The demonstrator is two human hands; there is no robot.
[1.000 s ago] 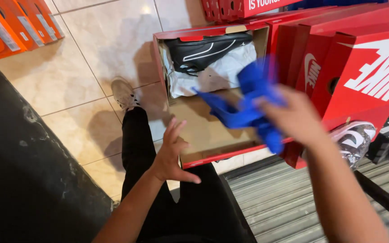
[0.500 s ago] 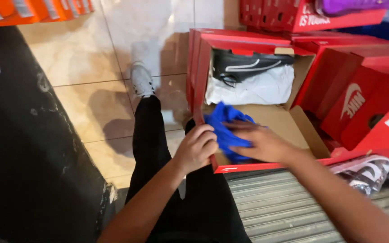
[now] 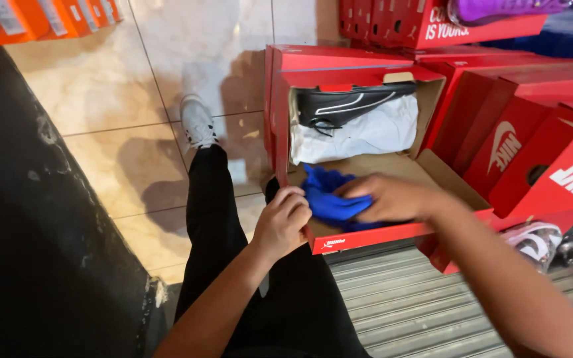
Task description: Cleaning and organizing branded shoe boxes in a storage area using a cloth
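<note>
compared w/ a sec ago the blue cloth is now down in the near half of the open red shoebox, right hand closed on it, left hand curled against the box's left edge, so it looks nearly packed.

One open red shoe box, one black shoe, one blue cloth, two hands

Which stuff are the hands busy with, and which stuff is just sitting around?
In use:
left hand
right hand
blue cloth
open red shoebox
black shoe
white paper

Just lying about:
stacked red boxes
orange boxes
purple shoe
</note>
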